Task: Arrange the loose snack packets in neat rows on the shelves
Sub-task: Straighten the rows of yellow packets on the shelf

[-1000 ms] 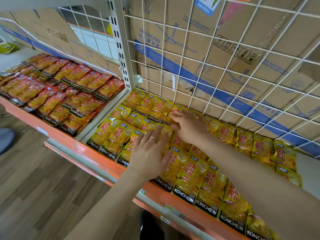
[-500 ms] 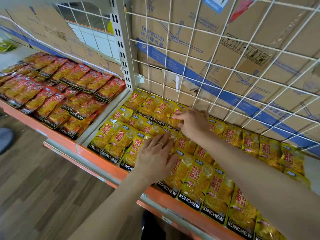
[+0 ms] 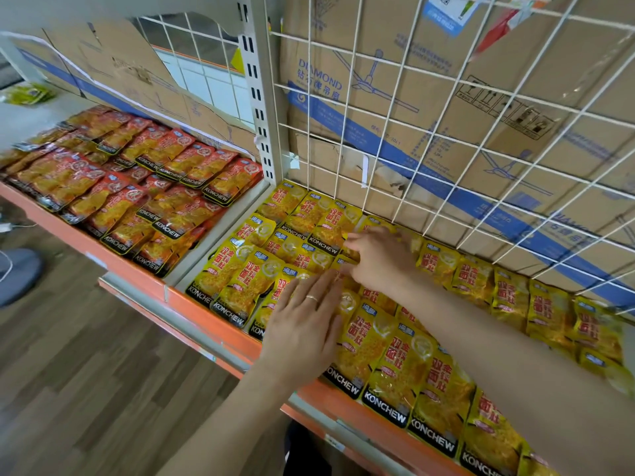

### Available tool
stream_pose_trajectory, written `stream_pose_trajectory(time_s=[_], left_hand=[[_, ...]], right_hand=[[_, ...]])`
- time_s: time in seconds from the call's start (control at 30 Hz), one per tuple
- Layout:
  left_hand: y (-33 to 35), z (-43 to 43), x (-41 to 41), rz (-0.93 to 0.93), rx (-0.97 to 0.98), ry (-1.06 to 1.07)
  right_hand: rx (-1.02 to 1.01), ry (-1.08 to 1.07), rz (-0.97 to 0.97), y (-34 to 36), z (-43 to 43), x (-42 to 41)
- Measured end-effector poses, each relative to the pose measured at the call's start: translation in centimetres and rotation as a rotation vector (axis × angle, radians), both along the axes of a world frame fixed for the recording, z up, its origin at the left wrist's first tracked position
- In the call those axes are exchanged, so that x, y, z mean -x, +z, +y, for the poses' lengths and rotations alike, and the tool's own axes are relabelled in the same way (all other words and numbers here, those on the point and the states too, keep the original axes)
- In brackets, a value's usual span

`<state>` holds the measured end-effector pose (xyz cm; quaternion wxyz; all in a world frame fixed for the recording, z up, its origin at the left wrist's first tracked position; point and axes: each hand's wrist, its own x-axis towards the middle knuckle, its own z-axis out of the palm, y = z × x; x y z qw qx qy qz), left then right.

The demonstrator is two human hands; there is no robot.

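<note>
Yellow KONCHEW snack packets [image 3: 402, 369] lie in overlapping rows on the right shelf [image 3: 220, 321], which has an orange front lip. My left hand [image 3: 304, 324] lies flat with straight fingers on packets near the front, a ring on one finger. My right hand [image 3: 378, 257] reaches further back and pinches the edge of a yellow packet [image 3: 372, 223] in the rear row, close to the wire grid. Red-orange packets [image 3: 144, 187] fill the shelf to the left.
A white wire grid [image 3: 446, 132] backs the shelf, with cardboard boxes [image 3: 378, 80] behind it. A white slotted upright [image 3: 256, 97] divides the two shelves. Wooden floor [image 3: 86, 389] lies below, with a grey shoe [image 3: 17, 273] at the left edge.
My right hand has moved back toward the grid and curled onto a rear-row packet. My left hand has slid slightly forward over the front packets, still flat.
</note>
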<state>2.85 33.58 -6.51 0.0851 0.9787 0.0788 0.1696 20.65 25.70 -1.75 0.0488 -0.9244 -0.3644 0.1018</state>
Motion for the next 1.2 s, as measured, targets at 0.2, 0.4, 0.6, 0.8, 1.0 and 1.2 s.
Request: stream_pose_trajectory(time_s=[0.2,0.4,0.6,0.8,1.0,1.2], left_hand=[[-0.4,0.2,1.8,0.070,0.008,0.019],[0.9,0.8,1.5,0.056,0.091,0.071],[1.1,3.6,-1.1,0.189,0.046,0.105],[0.7,4.1,-1.7,0.182,0.002,0.029],[0.1,3.9,-1.9,0.166,0.022,0.031],[0.2,3.6,-1.7,0.146,0.048,0.035]], right_hand=[[-0.032,-0.029,0.060,-0.2,-0.4,-0.1],[-0.096,-0.017,0.029,0.5,0.6,-0.2],[-0.054,0.175,0.051,-0.2,4.2,-0.9],[-0.005,0.178,0.047,-1.0,3.3,-0.9],[-0.043,0.147,0.037,-0.8,3.1,-0.4],[-0.061,0.123,0.031,-1.0,3.7,0.0]])
